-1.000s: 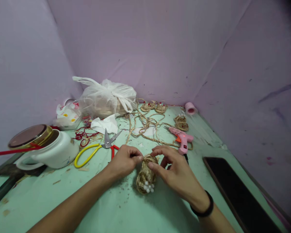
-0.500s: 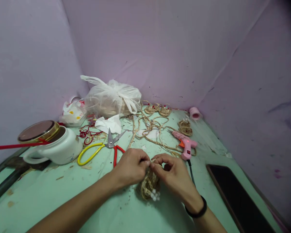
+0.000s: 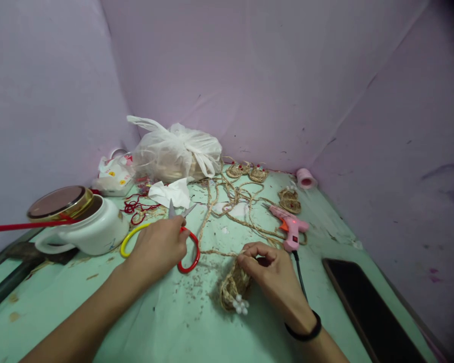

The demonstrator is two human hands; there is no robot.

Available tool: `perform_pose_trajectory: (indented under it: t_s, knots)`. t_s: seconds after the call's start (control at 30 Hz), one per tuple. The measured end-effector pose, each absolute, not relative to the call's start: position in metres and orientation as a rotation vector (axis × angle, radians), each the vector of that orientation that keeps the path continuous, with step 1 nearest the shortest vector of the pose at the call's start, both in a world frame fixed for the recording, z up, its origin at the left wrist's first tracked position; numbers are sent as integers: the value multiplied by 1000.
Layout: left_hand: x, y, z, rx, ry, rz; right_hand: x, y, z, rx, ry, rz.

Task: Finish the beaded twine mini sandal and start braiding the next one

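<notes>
Pale purple walls [image 3: 249, 75] close in a green table [image 3: 189, 327] strewn with craft litter. At its near middle rests the woven piece [image 3: 230, 286], a cluster of white beads [image 3: 240, 304] at its near end. The right hand [image 3: 270, 275] pinches its far end between thumb and forefinger, where a cord [image 3: 220, 253] runs off to the left. The left hand [image 3: 158, 247] is over the scissors [image 3: 189, 258], fingers curled about the handles; how firmly they grip, I cannot tell. The blades are parted, tips pointing away.

Beyond the right hand lies a pink glue gun [image 3: 289, 222], with a second piece [image 3: 289, 199] behind it and a phone [image 3: 363, 302] nearer, to the right. On the left, a mug [image 3: 98, 229] stands beside a hammer [image 3: 26, 269]. Farther back sit a tissue [image 3: 171, 192] and a knotted white bag [image 3: 181, 148].
</notes>
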State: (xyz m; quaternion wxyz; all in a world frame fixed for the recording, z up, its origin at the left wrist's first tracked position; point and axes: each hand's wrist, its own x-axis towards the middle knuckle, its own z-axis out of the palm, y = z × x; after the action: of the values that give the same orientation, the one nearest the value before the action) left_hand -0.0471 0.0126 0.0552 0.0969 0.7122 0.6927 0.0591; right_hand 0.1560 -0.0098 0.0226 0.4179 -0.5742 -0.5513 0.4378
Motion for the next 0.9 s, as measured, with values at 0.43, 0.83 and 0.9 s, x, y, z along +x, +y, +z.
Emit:
perform_pose_trajectory:
  t_s: [0.43, 0.83, 0.9]
  knots:
    - [-53, 3, 47, 2191, 2351, -113, 161, -9, 25, -1506, -1334, 1064]
    - [-75, -10, 47, 2052, 2209, -268, 162, -9, 25, -1496, -1307, 1113]
    - [-80, -22, 48, 2003, 2211, -256, 162, -10, 26, -1500, -1305, 1119]
